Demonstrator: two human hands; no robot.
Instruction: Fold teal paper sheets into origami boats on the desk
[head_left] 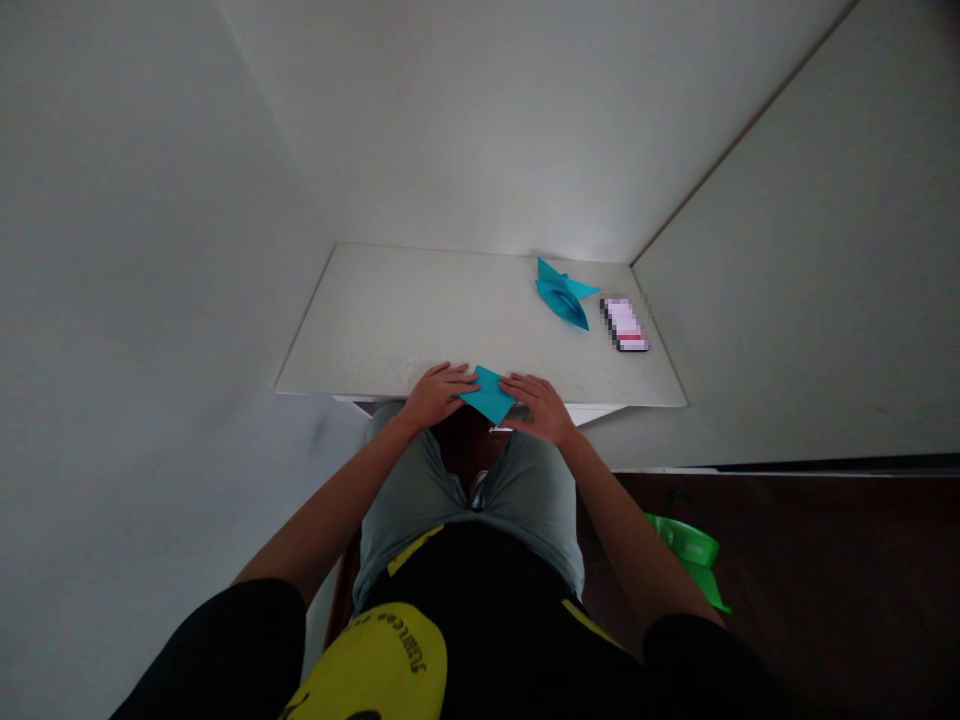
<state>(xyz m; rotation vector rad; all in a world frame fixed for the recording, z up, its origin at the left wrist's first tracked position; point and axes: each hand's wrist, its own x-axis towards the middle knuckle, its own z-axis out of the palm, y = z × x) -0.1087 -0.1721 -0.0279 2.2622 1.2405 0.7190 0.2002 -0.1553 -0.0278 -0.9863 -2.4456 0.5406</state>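
Observation:
A blue piece of folded paper (pixel 489 396) is held at the front edge of the white table, its corners pointing up and down like a diamond. My left hand (pixel 437 396) grips its left corner, fingertips on top. On the opposite side my right hand (pixel 541 408) grips the right corner, with fingers over the paper and the thumb lower, near its bottom edge. The paper's lower corner sticks out past the table edge. What lies under the paper is hidden.
At the back right of the white table (pixel 405 310) lies a blue folded paper boat (pixel 562 300), with a phone (pixel 625 324) beside it, its screen blurred. Walls border the table. A green visor (pixel 686 545) is down on the dark floor at the right.

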